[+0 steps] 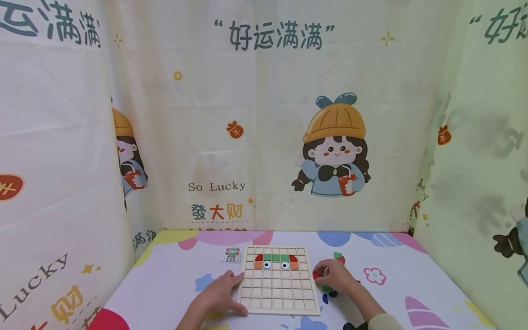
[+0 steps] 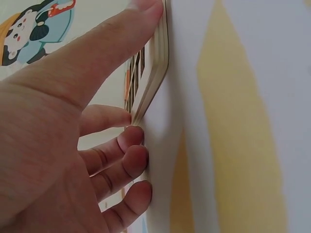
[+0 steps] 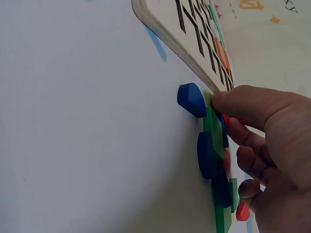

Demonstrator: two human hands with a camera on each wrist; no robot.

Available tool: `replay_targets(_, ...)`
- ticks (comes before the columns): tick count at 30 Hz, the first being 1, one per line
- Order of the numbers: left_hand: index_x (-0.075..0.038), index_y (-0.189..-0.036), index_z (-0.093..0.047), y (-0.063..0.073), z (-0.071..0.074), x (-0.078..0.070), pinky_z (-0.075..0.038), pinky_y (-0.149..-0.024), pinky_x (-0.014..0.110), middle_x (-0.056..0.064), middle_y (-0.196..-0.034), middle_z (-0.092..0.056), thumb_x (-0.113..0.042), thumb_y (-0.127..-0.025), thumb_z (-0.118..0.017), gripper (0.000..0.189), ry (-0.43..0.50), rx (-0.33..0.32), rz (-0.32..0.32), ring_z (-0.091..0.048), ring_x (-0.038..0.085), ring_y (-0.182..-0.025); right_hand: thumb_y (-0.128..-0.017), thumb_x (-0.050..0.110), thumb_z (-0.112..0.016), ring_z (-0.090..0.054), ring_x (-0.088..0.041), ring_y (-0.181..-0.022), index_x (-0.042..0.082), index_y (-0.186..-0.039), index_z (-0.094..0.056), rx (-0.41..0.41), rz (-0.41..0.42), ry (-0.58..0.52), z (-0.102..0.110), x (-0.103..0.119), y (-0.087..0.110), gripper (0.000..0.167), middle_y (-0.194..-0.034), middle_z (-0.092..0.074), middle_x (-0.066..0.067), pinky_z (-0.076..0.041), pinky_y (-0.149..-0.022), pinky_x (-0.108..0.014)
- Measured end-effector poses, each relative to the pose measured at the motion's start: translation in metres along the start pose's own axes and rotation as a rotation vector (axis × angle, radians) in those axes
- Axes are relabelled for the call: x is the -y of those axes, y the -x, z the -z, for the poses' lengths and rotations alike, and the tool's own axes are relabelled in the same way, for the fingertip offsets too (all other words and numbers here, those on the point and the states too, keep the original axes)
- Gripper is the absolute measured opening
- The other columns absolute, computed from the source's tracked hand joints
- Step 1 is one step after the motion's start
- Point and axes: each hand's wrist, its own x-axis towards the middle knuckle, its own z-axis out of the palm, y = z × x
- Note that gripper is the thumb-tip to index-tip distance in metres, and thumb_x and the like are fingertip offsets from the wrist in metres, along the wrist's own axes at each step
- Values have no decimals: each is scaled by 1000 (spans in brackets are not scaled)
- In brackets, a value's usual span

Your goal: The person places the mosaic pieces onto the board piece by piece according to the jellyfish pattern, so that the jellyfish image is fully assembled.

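Note:
A wooden grid board (image 1: 276, 289) lies flat on the table. Along its upper rows sit red corner pieces (image 1: 259, 258), green blocks (image 1: 276, 257), orange blocks (image 1: 294, 265) and two round eye pieces (image 1: 267, 265). My left hand (image 1: 220, 293) rests at the board's left side, thumb by the near corner and fingertips against the edge. Just right of the board, my right hand (image 1: 336, 276) pinches a small red block (image 1: 316, 275), partly hidden by the fingertips. Under and beside that hand lie loose blue blocks (image 3: 206, 155) and green blocks (image 3: 214, 128).
A small printed pattern card (image 1: 232, 254) lies at the board's far left corner. More loose pieces, including a green one (image 1: 338, 255), lie beyond the right hand. A patterned cloth covers the table (image 1: 165, 279); printed curtains (image 1: 272, 137) stand behind and on both sides.

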Motion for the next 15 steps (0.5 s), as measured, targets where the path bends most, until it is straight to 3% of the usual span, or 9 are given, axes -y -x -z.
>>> replay_targets(7,-10,-142,-49,3,1,-2,-39,-73,35,2,-95,-44,-51,-60,-87,99,-1,-9,-14,-46,18,-87,-74,8,-78,-48,-14,-76,16,-91,-71,-53,-5,11,-1,1,-2,20,-86,-62,3,-42,-63,-24)
replay_targets(15,-12,-142,-49,2,0,0,-39,-73,34,1,-96,-44,-53,-59,-86,99,-12,-15,-19,-46,17,-88,-77,9,-76,-46,-14,-71,15,-94,-71,-52,81,-36,-6,11,-5,19,-89,-64,3,-38,-59,-22)
